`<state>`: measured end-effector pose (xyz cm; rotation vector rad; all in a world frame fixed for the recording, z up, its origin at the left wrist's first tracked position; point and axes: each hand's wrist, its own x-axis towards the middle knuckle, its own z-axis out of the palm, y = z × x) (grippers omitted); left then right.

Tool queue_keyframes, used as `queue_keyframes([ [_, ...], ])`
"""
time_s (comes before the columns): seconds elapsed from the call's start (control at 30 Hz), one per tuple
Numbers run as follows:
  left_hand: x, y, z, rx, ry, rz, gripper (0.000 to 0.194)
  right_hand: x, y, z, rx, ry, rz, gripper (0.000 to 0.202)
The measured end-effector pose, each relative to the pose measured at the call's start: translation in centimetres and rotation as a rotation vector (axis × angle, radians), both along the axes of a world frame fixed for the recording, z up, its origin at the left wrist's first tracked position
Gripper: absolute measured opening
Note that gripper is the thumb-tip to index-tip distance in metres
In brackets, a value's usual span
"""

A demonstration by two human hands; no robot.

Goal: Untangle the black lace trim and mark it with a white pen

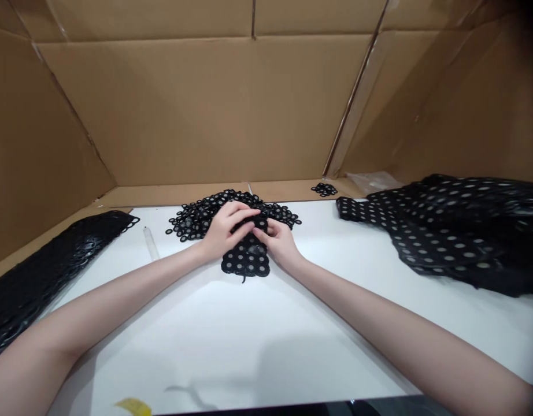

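Observation:
In the head view, a small black sheet (245, 261) with rows of light round spots lies at the middle of the white table. My left hand (228, 230) reaches over its upper part, thumb and fingers closed on it. My right hand (282, 241) pinches the sheet's upper right edge, close to the left fingertips. Whatever lies between the fingertips is too small to make out. Just behind my hands spreads a heap of small black rings (197, 215), partly hidden by my left hand.
A long black bundle in shiny wrap (62, 260) lies at the left, beside a clear slim tube (151, 244). Large black dotted sheets (448, 231) pile up at the right. A few black rings (324, 189) sit at the back. Cardboard walls (206, 110) enclose the table.

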<state>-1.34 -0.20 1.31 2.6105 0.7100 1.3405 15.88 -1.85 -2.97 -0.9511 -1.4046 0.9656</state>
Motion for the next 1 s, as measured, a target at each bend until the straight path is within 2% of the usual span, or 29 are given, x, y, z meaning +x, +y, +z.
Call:
queue_keyframes([
  [0.13, 0.5, 0.2, -1.4, -0.064, 0.080, -0.035, 0.040, -0.1, -0.2, 0.4, 0.052, -0.039, 0.022, 0.023],
  [0.23, 0.2, 0.7, -1.8, -0.120, 0.062, -0.057, 0.041, -0.1, -0.3, 0.5, 0.066, -0.086, 0.038, 0.018],
  [0.37, 0.2, 0.8, -2.1, -0.030, 0.090, -0.009, 0.034, -0.1, -0.3, 0.4, 0.097, -0.222, 0.007, 0.011],
  [0.47, 0.3, 0.8, -2.3, 0.043, 0.117, 0.048, 0.027, 0.0, -0.3, 0.3, 0.127, -0.400, -0.078, 0.010],
  [0.57, 0.3, 0.8, -2.4, 0.058, 0.114, 0.073, 0.028, 0.1, -0.4, 0.2, 0.134, -0.457, -0.153, 0.017],
  [0.77, 0.5, 0.4, -2.1, 0.069, 0.127, 0.103, 0.023, 0.2, -0.3, 0.1, 0.156, -0.496, -0.185, 0.019],
  [0.87, 0.8, 0.3, -2.1, 0.090, 0.130, 0.165, 0.013, 0.2, -0.2, 0.2, 0.145, -0.510, -0.177, 0.023],
  [1.0, 1.0, 0.4, -2.2, 0.096, 0.127, 0.186, 0.013, 0.0, -0.3, 0.4, 0.128, -0.497, -0.147, 0.030],
])
